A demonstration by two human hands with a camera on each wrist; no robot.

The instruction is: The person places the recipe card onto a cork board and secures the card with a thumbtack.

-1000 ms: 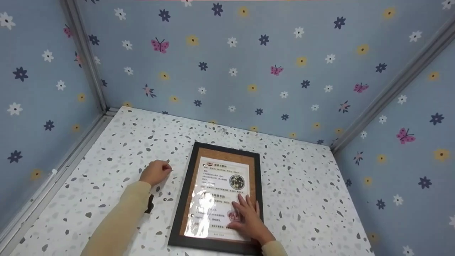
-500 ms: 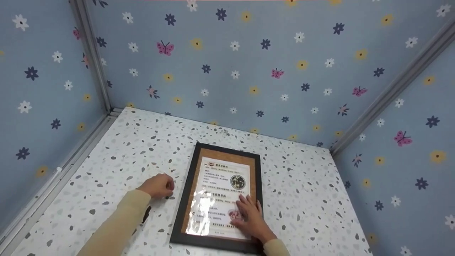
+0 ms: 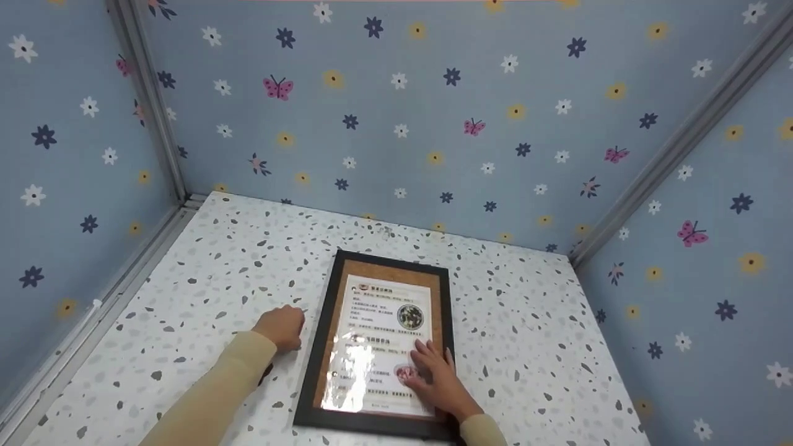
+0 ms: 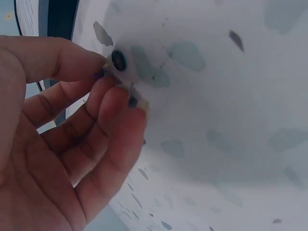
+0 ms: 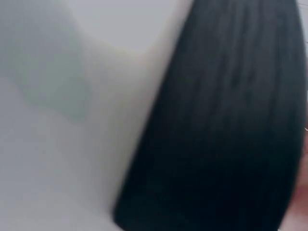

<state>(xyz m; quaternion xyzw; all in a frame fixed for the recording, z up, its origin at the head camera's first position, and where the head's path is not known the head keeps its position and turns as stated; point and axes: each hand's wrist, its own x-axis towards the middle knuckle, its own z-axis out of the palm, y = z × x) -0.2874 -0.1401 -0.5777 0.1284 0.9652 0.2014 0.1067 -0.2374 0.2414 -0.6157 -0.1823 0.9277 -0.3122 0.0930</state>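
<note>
My left hand (image 3: 282,328) is low over the speckled tabletop, left of a black-framed cork board (image 3: 441,297). In the left wrist view, its thumb and fingertips pinch a small dark round-headed piece (image 4: 118,60) close to the surface. It looks like a thumbtack, but its shape is partly hidden by the fingers. Flat on the board lies a glossy printed recipe sheet (image 3: 372,322) with food pictures. My right hand (image 3: 440,381) rests on the sheet's lower right, fingers spread. The right wrist view holds mostly the dark frame edge (image 5: 226,115), blurred.
The white speckled tabletop (image 3: 526,334) spreads around the board. Blue flowered panels (image 3: 396,124) enclose it at the back and both sides, with grey metal posts (image 3: 152,105) at the corners. A bright reflection covers part of the sheet.
My left hand has come down nearer to me across the tabletop, over the spot where a small dark dot was visible. The right hand stays on the sheet, and the board keeps its place.
</note>
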